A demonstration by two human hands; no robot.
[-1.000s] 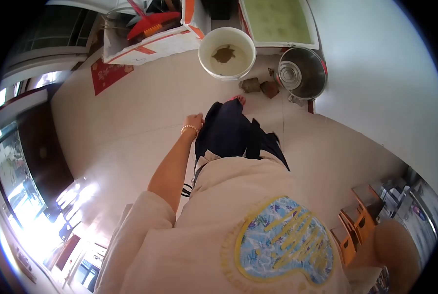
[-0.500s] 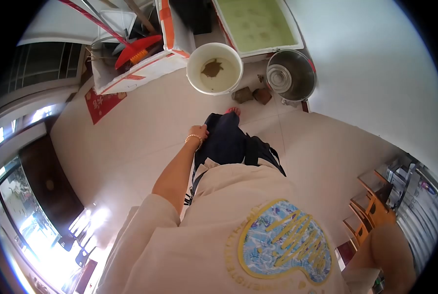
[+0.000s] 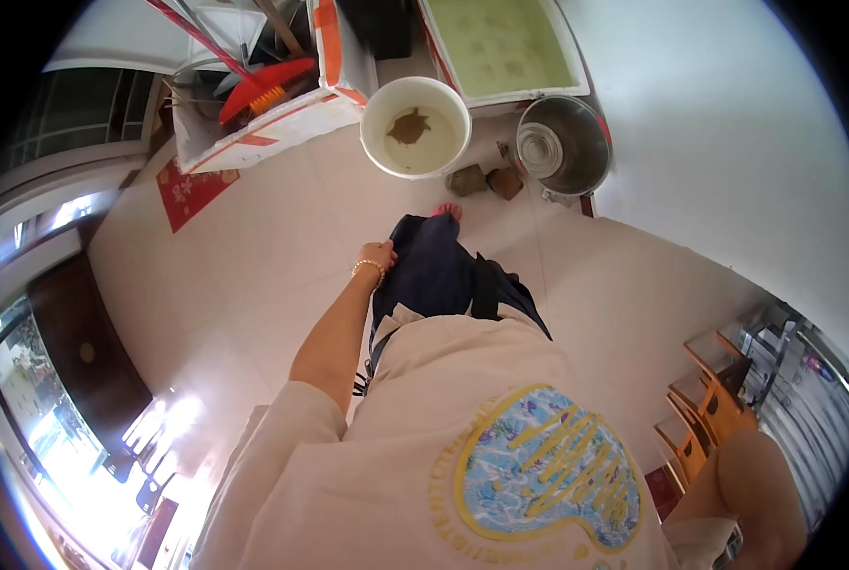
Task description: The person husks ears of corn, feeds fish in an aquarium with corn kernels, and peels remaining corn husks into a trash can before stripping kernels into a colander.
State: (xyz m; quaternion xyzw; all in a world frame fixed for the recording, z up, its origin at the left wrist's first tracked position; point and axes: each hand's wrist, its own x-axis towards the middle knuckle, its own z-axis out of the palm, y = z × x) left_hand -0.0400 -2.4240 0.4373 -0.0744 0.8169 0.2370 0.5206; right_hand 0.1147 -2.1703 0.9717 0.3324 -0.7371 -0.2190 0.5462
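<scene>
My left hand, with a beaded bracelet at the wrist, is closed on the side of my dark trousers, its fingertips partly hidden against the cloth. My right forearm hangs at the lower right; the hand itself is out of view. Ahead of my foot stands a white bucket of shallow water with a brown turtle inside. Two brown stone-like lumps lie on the floor beside it.
A steel pot stands right of the bucket, near a white wall. Behind is a foam box of greenish water. Another foam box holds a red broom. Orange-brown wooden chairs stand at right; a red paper lies left.
The view has shifted slightly. In the bucket the turtle has turned a little and its limbs spread differently. My left hand stays at the trousers.
</scene>
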